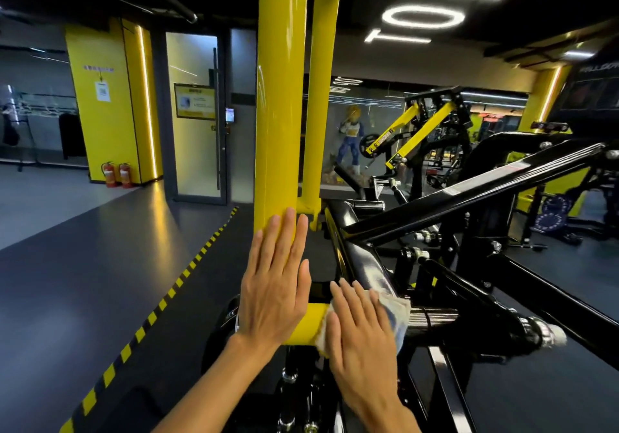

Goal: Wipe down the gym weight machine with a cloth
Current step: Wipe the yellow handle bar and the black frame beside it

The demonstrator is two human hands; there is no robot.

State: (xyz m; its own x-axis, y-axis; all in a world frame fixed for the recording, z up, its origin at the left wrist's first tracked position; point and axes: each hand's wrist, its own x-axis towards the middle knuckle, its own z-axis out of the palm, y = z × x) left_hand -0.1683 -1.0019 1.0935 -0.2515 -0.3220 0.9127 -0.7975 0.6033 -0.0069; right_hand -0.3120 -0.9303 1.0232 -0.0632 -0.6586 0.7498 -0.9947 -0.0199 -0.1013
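Note:
The weight machine has a tall yellow upright arm [283, 97] and a black frame [469, 191] running off to the right. My left hand [276, 281] lies flat with fingers straight against the lower part of the yellow arm. My right hand [360, 328] presses flat on a pale, crumpled cloth [397, 313], which lies over the joint where a short yellow crosspiece [303, 327] meets a ribbed black sleeve [432, 322]. Most of the cloth is hidden under the palm.
A second yellow bar [321, 97] stands just behind the first. Black tubes and bolts crowd the right side. A yellow-black hazard stripe [160, 305] edges the dark floor on the left. Two fire extinguishers [117, 174] stand by a yellow pillar; another machine [415, 134] is farther back.

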